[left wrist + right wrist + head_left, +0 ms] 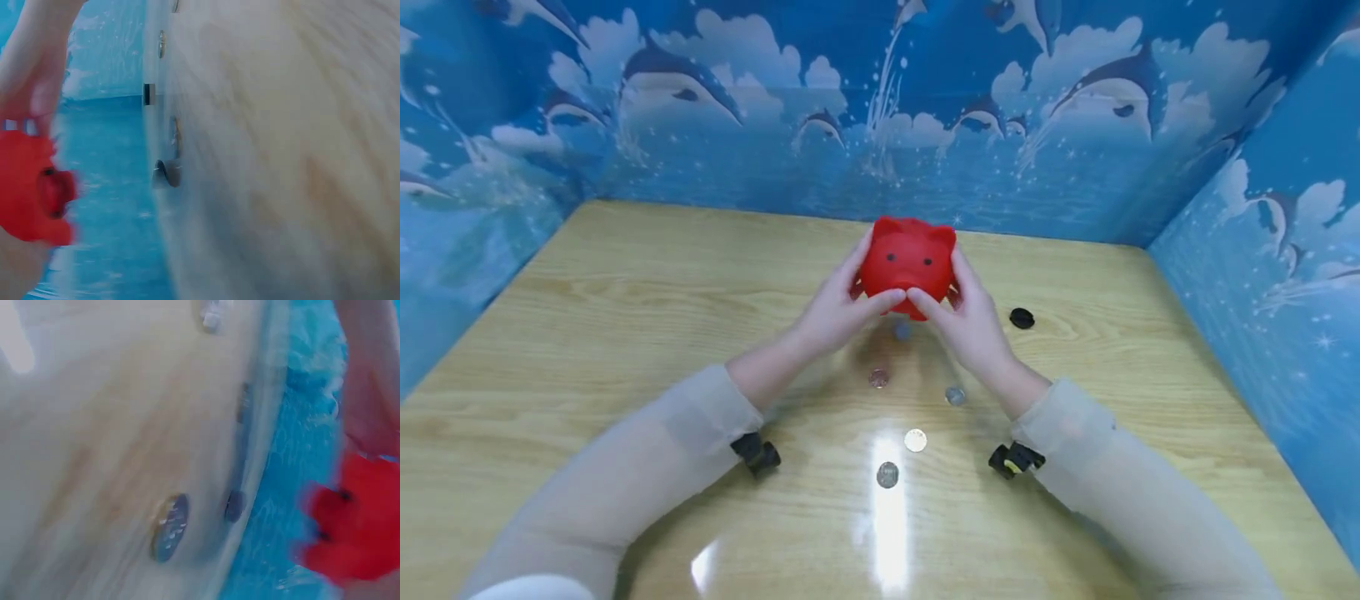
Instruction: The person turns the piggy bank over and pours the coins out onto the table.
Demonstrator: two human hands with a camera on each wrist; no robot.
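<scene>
A red piggy bank (908,260) is held up over the far half of the table, its face and two dark eyes showing in the head view. My left hand (842,304) grips its left side, and my right hand (970,321) grips the right. Both thumbs meet on its front; the other fingers are mostly hidden behind it. Just below the piggy bank shows a blurred bluish coin (902,330). Nearer to me lie a copper coin (878,378) and a silver coin (955,396). Both wrist views catch part of the red piggy bank (25,187), blurred.
A pale coin (915,440) and a grey coin (887,475) lie closer to the front. Right of my right hand is a small black round piece (1022,317). Dolphin-printed blue sheeting (760,167) stands along the back and sides of the wooden table (662,275).
</scene>
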